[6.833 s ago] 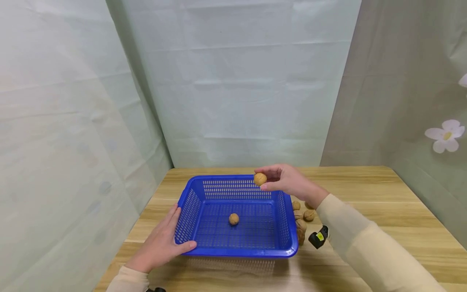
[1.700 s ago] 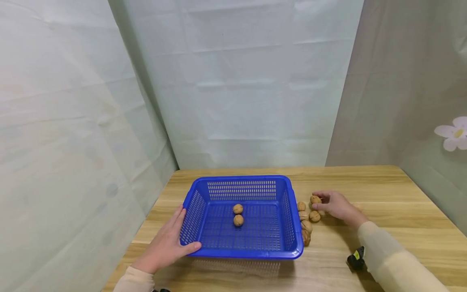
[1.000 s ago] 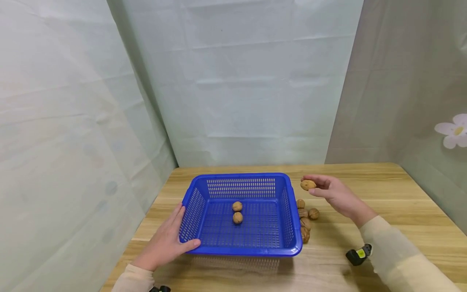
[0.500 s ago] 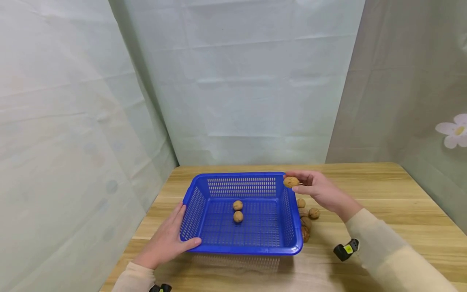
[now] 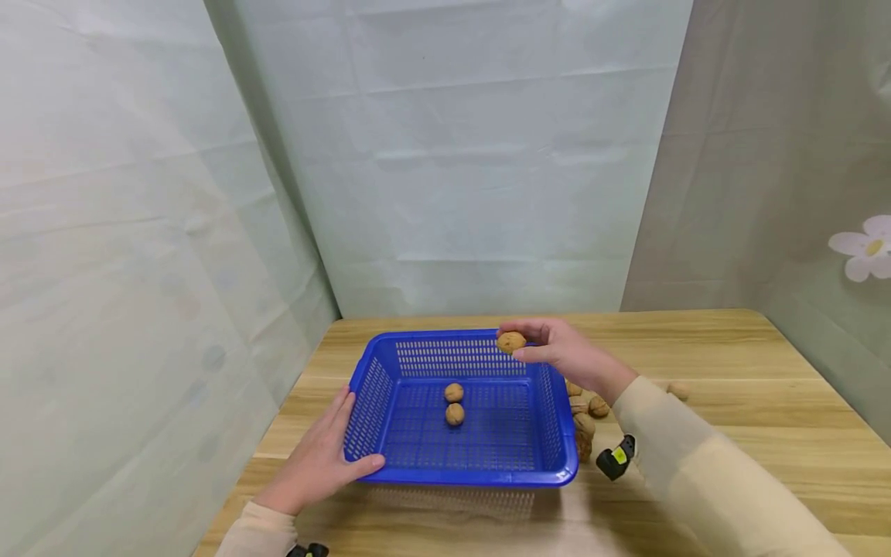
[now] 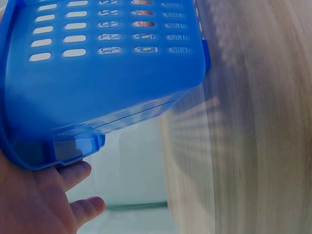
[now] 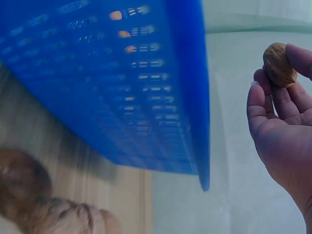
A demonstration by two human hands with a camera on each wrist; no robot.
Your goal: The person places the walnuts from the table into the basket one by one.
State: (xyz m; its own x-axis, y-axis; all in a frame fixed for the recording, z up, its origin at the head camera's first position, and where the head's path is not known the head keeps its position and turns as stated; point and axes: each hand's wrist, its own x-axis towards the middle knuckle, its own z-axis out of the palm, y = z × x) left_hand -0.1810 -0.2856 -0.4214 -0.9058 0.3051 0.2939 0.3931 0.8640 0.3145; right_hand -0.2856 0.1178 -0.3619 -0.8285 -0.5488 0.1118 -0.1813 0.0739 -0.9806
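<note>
My right hand [image 5: 567,357] pinches a walnut [image 5: 511,343] between thumb and fingers, above the far right part of a blue plastic basket [image 5: 462,478]. In the right wrist view the same walnut [image 7: 280,65] sits at the fingertips, beyond the rim. My left hand [image 5: 316,456] rests on the basket's near left corner, its thumb on the front rim and its fingers straight along the left side. Two walnuts, a far one [image 5: 454,393] and a near one [image 5: 455,415], lie on the basket floor.
Several walnuts [image 5: 585,424] lie on the wooden table [image 5: 759,418] against the basket's right side, partly hidden by it and by my right hand. Another walnut [image 5: 678,391] lies farther right, beside the sleeve. Pale cloth [image 5: 473,193] hangs behind the table.
My right hand has picked a walnut up from the table and carried it left, over the basket. A second walnut has joined the first inside since the earliest frame. The left hand stays put.
</note>
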